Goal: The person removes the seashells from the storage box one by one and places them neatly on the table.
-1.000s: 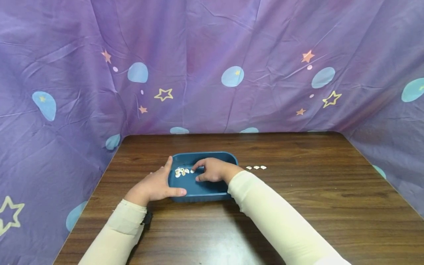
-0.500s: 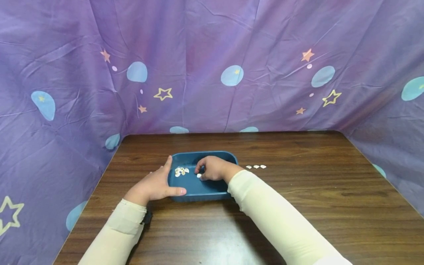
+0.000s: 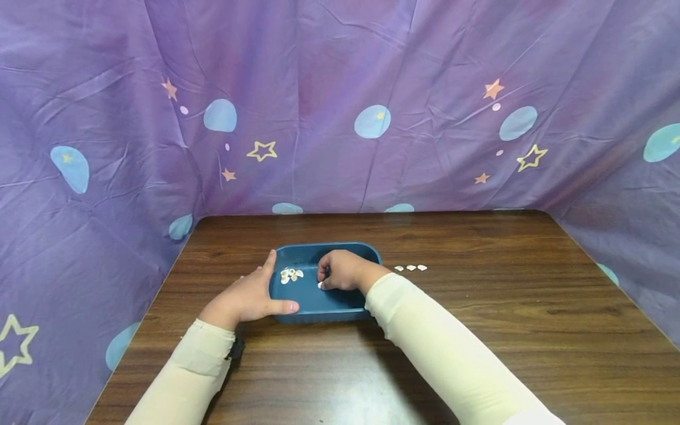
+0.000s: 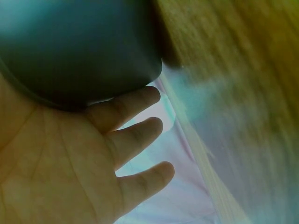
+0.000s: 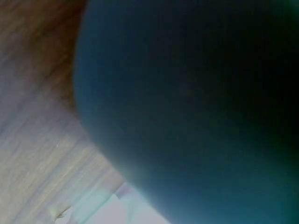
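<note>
In the head view a blue plastic bin [image 3: 319,304] stands on the wooden table. My left hand [image 3: 249,298] rests against its left end, thumb along the near rim and fingers spread; the left wrist view shows those fingers [image 4: 138,137] straight, touching the outer wall. My right hand [image 3: 342,271] reaches into the bin over its right end and pinches a small white shell [image 3: 320,285] between thumb and forefinger. Left of it on the bin floor lies a small cluster of white and yellowish shells [image 3: 291,275]. The right wrist view shows only the bin's outer wall [image 5: 163,102], blurred.
A row of three small white shells [image 3: 411,268] lies on the wooden table [image 3: 504,307], just right of the bin. A purple curtain [image 3: 329,88] with stars and blue spots hangs behind the table and along both sides.
My right fingers have drawn a white shell rightward and toward me, away from the cluster, and have closed on it. The left hand and bin have stayed in place.
</note>
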The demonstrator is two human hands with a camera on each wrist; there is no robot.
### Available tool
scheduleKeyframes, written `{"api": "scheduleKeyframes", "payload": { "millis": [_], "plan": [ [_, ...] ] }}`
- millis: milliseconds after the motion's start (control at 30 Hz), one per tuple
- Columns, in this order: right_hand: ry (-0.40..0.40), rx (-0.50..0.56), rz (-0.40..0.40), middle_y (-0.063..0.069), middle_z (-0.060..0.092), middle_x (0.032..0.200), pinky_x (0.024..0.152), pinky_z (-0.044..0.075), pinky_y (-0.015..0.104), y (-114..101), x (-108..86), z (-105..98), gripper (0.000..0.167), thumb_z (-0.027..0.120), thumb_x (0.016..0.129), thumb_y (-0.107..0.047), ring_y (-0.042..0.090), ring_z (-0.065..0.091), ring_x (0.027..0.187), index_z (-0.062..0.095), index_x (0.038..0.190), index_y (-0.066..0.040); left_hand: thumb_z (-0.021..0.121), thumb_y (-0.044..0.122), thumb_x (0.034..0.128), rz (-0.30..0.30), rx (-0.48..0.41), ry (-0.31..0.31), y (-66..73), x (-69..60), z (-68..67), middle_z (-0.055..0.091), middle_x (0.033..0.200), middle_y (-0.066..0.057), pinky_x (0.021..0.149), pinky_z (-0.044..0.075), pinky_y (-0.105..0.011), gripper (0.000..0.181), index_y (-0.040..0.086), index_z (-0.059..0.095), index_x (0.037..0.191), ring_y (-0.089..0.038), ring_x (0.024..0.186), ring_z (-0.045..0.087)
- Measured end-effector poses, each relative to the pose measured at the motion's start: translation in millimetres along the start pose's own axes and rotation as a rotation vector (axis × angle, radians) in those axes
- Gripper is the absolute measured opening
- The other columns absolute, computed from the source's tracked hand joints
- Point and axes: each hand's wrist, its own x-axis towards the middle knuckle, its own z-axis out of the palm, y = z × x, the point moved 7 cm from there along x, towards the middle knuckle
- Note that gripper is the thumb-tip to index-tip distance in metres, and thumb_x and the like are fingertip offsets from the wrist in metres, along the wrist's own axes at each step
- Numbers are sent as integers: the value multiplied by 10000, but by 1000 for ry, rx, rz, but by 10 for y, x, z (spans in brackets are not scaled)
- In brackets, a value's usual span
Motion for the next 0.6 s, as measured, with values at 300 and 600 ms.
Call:
{"api": "scheduleKeyframes", "payload": {
  "millis": [300,600],
  "plan": [
    [-25,49,8,-62,683,816,723,466,270,-2,-12,10,143,800,897,-40,119,558,745,771,895,-180,781,703,827,10,4,6,4,5,-1,238,1670,-362,1206,270,-705,1391,14,-76,1677,-539,1524,305],
    [-3,55,-11,-49,660,782,693,456,265,4,-3,8,132,849,870,-84,110,553,716,745,891,-162,777,707,827,9,-1,3,2,10,-2,240,1667,-366,1203,274,-708,1390,12,-75,1677,-543,1522,307]
  ]
}}
